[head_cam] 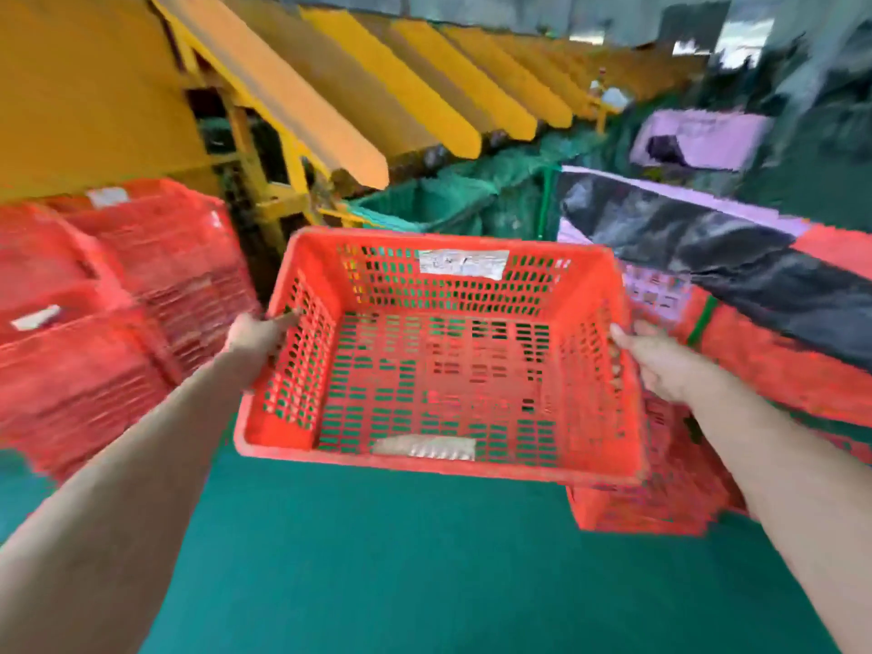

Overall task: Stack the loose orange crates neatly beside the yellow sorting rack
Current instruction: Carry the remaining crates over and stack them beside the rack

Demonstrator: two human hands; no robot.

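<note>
Both hands carry the load: our left hand [257, 339] is clamped on the left wall of the orange crate [439, 356], fingers hooked through the slots near the rim, and our right hand [660, 358] grips the right wall the same way, fingers curled inside. We hold it by opposite sides so the empty crate stays level and open side up, clear of the green floor [401, 559] below, which shows through the perforated base.

Just behind our right forearm, a lower orange crate [656, 502] sits on the floor, probably one of the loose ones not yet collected. To our left, tall stacks of orange crates [122, 313] stand nested together, close against the frame of the yellow sorting rack [264, 134]; that, we judge, is where this one belongs, since nesting it there keeps the pile tidy and beside the rack.

Farther off, green netted bins [424, 205] hang under the rack's sloping chutes, and a black sheet [708, 257] covers pink-and-orange goods on the right. Motion blur softens everything beyond.
</note>
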